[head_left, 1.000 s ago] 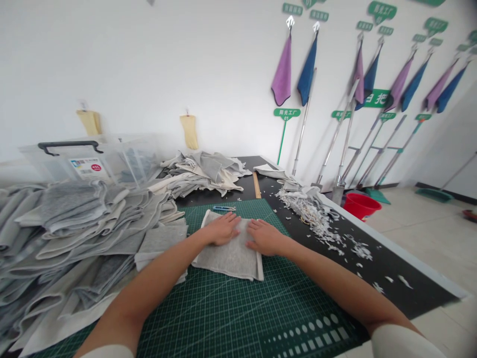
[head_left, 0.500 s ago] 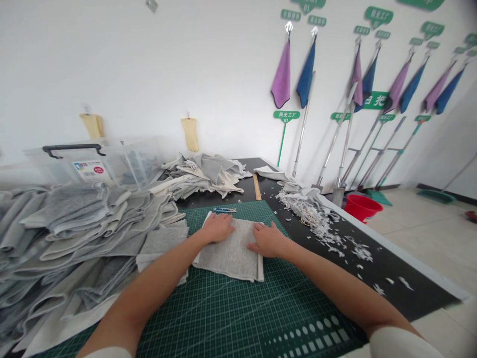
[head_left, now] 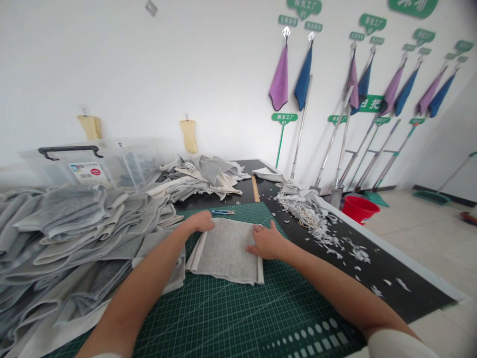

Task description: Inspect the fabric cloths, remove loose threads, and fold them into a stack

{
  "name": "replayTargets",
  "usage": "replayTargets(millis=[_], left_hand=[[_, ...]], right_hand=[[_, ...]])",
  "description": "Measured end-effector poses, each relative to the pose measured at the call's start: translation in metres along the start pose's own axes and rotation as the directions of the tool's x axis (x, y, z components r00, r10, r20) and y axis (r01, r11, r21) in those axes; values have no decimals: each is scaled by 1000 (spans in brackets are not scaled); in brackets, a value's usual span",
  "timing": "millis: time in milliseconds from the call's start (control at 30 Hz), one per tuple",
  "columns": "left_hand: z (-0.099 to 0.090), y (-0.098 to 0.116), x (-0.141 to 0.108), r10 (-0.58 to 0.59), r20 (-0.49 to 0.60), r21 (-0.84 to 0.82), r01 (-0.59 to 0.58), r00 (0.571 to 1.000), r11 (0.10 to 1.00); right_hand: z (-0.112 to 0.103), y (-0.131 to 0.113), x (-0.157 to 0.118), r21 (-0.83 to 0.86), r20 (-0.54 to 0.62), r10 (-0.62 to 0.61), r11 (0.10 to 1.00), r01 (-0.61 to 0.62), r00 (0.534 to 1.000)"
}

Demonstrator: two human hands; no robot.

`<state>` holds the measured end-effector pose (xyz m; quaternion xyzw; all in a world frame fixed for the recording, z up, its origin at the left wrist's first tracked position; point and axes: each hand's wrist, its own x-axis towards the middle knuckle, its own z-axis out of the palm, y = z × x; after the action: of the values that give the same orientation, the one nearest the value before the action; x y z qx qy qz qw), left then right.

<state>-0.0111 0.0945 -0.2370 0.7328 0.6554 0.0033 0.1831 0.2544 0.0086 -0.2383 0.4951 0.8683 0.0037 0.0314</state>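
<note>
Nearest, the green cutting mat (head_left: 223, 323) spreads below both hands, likely for a flat working surface. Heaped gray fabric pieces (head_left: 85, 238) lie left of the left forearm, perhaps for easy reach. Between the hands, the folded gray cloth (head_left: 229, 251) lies on the mat. The right hand (head_left: 269, 241) rests open over its right edge, probably steadying it; the left hand (head_left: 202, 221) curls at its far-left corner, though whether it pinches fabric I cannot tell. Just beyond are blue-handled thread snips (head_left: 222, 212); farther off, a wooden ruler (head_left: 255, 189).
</note>
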Motion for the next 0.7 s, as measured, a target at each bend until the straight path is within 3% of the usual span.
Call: replayTargets(millis=[167,400,533,700], left_hand=[[-1,-1,-4,-29,-36,-278,17,999,960],[-2,6,-1,-136,-84,-601,59,987,797],[3,12,-4,-107,-18,-662,68,994,746],[11,18,-7,-119,39,-623,117,992,774]], right_hand=[[1,1,0,5,7,7,1000,-7,1000],[5,-1,1,-54,-39,32,998,-34,999],[6,-2,1,-97,-51,56,993,-61,997],[8,-3,1,-123,-62,66,990,-73,996]])
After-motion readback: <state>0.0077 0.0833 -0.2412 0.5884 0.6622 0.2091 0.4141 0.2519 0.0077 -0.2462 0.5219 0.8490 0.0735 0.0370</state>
